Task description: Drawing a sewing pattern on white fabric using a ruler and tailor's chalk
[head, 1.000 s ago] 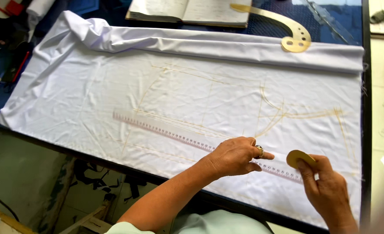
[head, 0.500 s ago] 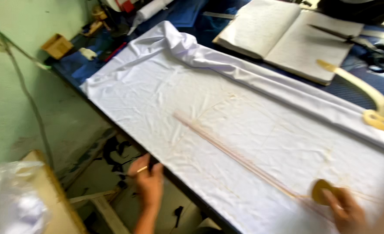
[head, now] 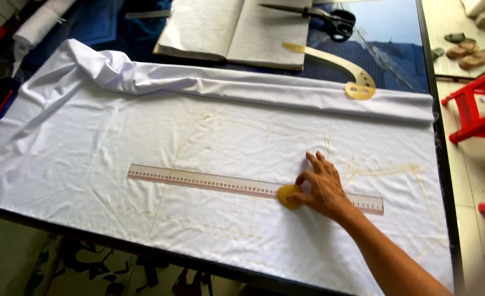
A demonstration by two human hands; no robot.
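The right hand pinches a yellow disc of tailor's chalk between thumb and fingers, pressing it against the clear ruler that lies flat on the white cloth, toward the counter's near edge. The left hand is out of view. A brass curve ruler, open notebook and scissors sit along the far edge.

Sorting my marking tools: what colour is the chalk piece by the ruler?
Yellow chalk, clearest in the head view.

Right hand outstretched, grip pinched shut
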